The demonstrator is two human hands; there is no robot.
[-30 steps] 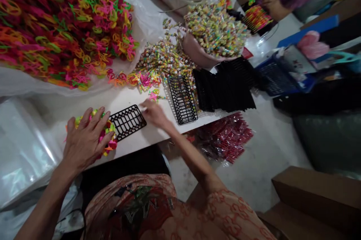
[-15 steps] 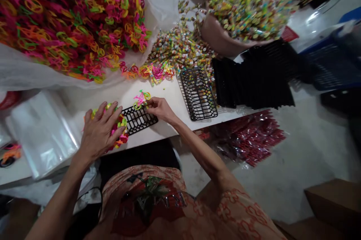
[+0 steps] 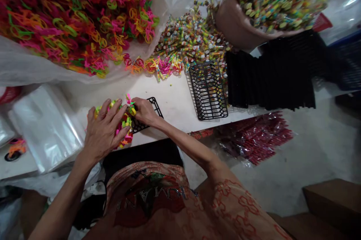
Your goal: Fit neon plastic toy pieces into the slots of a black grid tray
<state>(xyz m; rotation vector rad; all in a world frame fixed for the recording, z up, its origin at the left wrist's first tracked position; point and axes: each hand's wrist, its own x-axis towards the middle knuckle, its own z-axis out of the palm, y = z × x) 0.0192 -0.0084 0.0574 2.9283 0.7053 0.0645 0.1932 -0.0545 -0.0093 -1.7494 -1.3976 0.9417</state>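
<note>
My left hand (image 3: pixel 103 132) lies with fingers spread over a row of bright plastic pieces (image 3: pixel 126 122) on the left part of a black grid rack (image 3: pixel 155 105). My right hand (image 3: pixel 145 112) is pinched at the row's right end, on a small pink and green plastic piece (image 3: pixel 130 104). Part of the rack is hidden under both hands. A second black rack (image 3: pixel 208 91) lies flat to the right, with nothing set in it.
Behind are a large bag of coloured pieces (image 3: pixel 84 22), a heap of small wrapped tubes (image 3: pixel 194 38) and a full basin (image 3: pixel 239 25). Stacked black racks (image 3: pixel 270 78) stand right; clear plastic sleeves (image 3: pixel 46 127) lie left. Red packets (image 3: pixel 254 138) sit below the table edge.
My right hand has moved left with the pink and green piece, up against the row. My left hand stays spread on the row. The camera view has shifted slightly.
</note>
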